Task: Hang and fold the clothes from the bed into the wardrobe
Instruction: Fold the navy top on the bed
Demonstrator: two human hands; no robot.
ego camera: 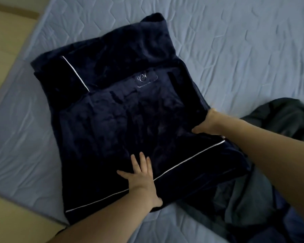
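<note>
Left hand point(139, 174) lies flat on the dark navy garment point(112, 109), fingers straight and spread, pressing the plush cloth down just above the white piping line point(165, 172) that crosses its near end. Right hand point(208, 124) is at the garment's right edge, thumb on top and the fingers tucked out of sight under or behind the fold; it looks to be gripping that edge, though the fingers themselves cannot be seen.

Judging from this, the step in hand is folding: one hand pins the garment while the other takes a side to bring it across. The next move would call for lifting the right edge over toward the pinning hand, keeping the thick pile from sliding, then smoothing the new crease before the bundle goes to the wardrobe, which is not in view.

Taken from the embroidered logo patch point(146, 78) as landmark: the garment's long axis runs from the far tip beyond the patch down to the piped hem nearest the person, leaning slightly left at the top. A second short piping stripe point(75, 73) sits left of the patch. It all rests on the pale blue bedsheet point(235, 41). Well right and nearer than the patch, a grey-green heap of clothes point(279, 116) waits.
</note>
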